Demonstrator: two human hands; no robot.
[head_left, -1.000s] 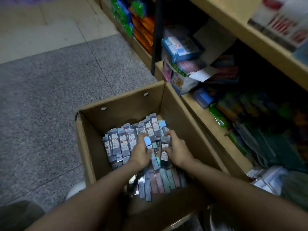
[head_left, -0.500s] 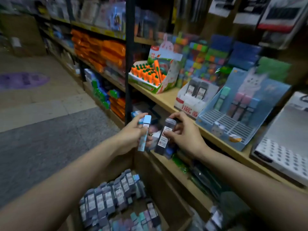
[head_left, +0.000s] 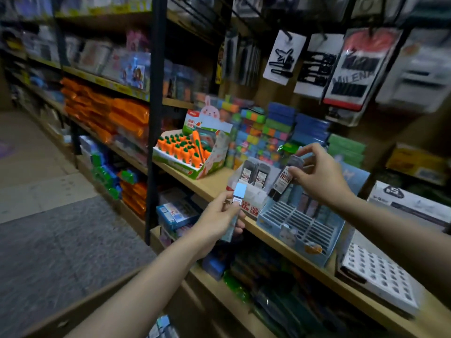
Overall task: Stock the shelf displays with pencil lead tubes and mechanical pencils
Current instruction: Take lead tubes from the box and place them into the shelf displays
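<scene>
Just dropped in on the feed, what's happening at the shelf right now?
A person is stocking a stationery shelf. The right hand pinches a dark lead tube and holds it, tilted, above the white display box and the blue slotted display tray; the box already holds two similar tubes. The left hand grips a blue-capped tube just in front of the shelf edge. Neither tube is placed yet. A corner of the cardboard supply box shows below.

Right hand (head_left: 317, 178) holds a dark lead tube (head_left: 284, 178) above the white display box (head_left: 252, 201).
</scene>
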